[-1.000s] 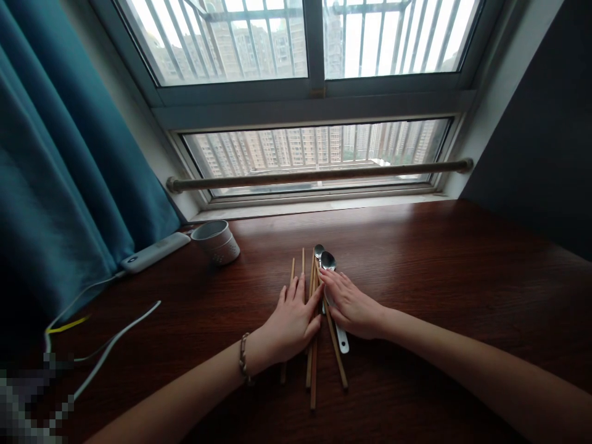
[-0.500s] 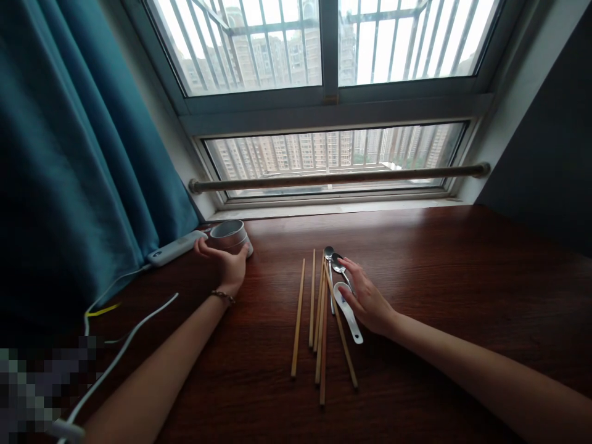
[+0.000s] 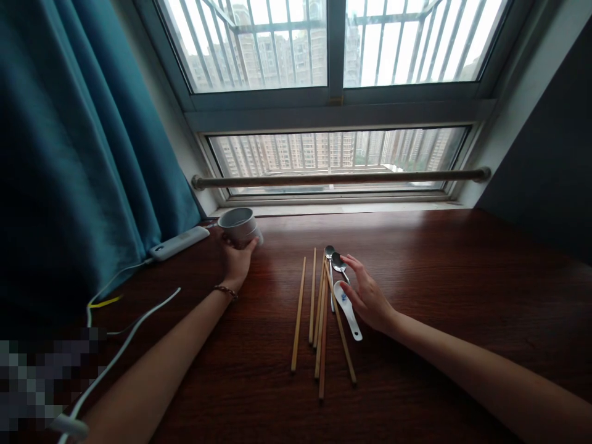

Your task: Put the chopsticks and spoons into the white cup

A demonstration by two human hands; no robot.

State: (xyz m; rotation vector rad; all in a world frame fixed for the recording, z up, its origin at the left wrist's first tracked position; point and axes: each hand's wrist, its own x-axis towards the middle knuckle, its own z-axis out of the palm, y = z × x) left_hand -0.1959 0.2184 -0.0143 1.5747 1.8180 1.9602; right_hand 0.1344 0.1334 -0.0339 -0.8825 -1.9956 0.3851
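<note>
My left hand (image 3: 237, 262) is wrapped round a round grey-white cup-like container (image 3: 240, 227), which tilts a little near the window side of the table. Several wooden chopsticks (image 3: 298, 317) lie spread in the middle of the table. Beside their far ends are two metal spoons, one farther left (image 3: 330, 251) and one nearer my hand (image 3: 338, 262). A white soup spoon (image 3: 349, 311) with a blue mark lies just right of the chopsticks. Over the spoons' right side hovers or rests my right hand (image 3: 370, 299), fingers stretched out; whether it touches them I cannot tell.
A white power strip (image 3: 180, 242) lies at the back left by the blue curtain (image 3: 134, 154). White cable (image 3: 134, 333) runs along the left of the table. A metal rail (image 3: 342, 179) crosses the window behind.
My left hand has closed round the container, which is now tilted and slightly farther right and up. My right hand, the chopsticks and the spoons have hardly moved.
</note>
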